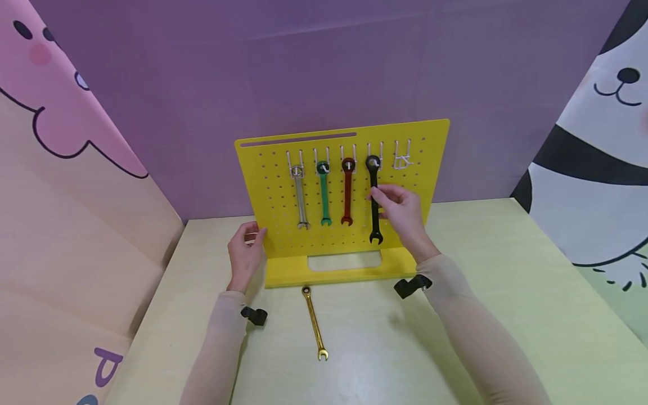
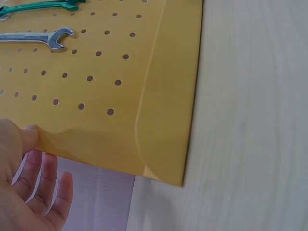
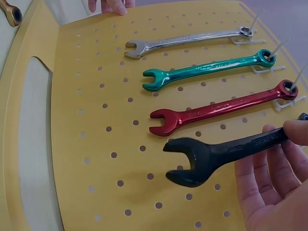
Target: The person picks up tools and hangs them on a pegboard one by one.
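Purple backdrop behind a pale table, pink cartoon figure left, panda print right.

Pinching a black combination wrench in the right grip, near a red wrench, green wrench and silver wrench on white hooks. Holding the yellow pegboard in the left grip, behind a gold wrench.
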A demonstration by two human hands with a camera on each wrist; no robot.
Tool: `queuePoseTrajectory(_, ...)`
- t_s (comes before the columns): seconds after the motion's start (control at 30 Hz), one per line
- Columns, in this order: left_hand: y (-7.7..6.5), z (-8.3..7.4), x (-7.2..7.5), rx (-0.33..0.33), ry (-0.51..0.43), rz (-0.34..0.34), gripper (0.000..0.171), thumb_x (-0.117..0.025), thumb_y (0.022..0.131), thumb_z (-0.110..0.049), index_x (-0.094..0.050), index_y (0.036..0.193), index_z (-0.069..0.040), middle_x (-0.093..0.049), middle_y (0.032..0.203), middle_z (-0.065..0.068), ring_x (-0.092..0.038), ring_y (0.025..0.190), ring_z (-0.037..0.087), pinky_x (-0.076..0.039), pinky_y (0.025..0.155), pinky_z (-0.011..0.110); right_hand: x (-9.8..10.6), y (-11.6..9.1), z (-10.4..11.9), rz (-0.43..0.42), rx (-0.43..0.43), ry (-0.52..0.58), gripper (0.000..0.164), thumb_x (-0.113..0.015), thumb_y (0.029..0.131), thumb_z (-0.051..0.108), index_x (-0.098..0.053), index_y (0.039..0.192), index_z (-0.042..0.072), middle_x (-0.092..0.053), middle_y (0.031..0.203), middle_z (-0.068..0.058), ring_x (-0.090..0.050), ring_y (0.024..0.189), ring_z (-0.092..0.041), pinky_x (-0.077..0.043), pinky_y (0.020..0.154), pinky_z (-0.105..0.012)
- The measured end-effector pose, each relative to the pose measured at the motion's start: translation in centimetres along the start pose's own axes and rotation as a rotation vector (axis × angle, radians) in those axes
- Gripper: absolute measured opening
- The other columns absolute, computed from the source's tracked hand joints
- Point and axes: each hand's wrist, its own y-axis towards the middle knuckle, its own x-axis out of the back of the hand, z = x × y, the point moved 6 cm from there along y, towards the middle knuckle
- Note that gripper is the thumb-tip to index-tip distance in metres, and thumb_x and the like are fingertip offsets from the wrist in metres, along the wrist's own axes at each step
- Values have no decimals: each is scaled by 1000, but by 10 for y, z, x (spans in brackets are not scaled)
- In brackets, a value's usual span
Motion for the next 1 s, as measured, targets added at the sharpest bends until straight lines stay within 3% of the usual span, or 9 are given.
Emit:
queuePoseTrajectory(0.17, 0, -2, -1, 1, 2, 6, 26, -73, 103, -20, -71, 124, -4, -72, 119, 18, -68, 107, 35, -57, 91, 43, 0, 1, -3, -3, -19, -9, 48, -67, 105, 41, -68, 137, 4, -73, 108, 14, -64, 118, -12, -60, 81, -19)
queuePoseTrajectory(0.47, -1, -3, 1, 3, -1, 1, 25, -73, 102, -20, -72, 122, -4, -72, 118, 18, -68, 105, 34, -56, 88, 39, 0, 5, -12, 4, -59, -72, 59, -63, 104, 54, -69, 136, 5, -70, 132, -8, -61, 119, -18, -58, 89, -22)
queuePoseTrajectory(1.0, -1, -1, 1, 16, 4, 1, 26, -73, 103, -19, -71, 123, -4, -71, 119, 19, -67, 106, 36, -56, 90, 40, -1, 7, -24, 11, -72, -65, 65, -61, 102, 61, -70, 135, 5, -72, 133, -12, -62, 120, -18, -60, 93, -25)
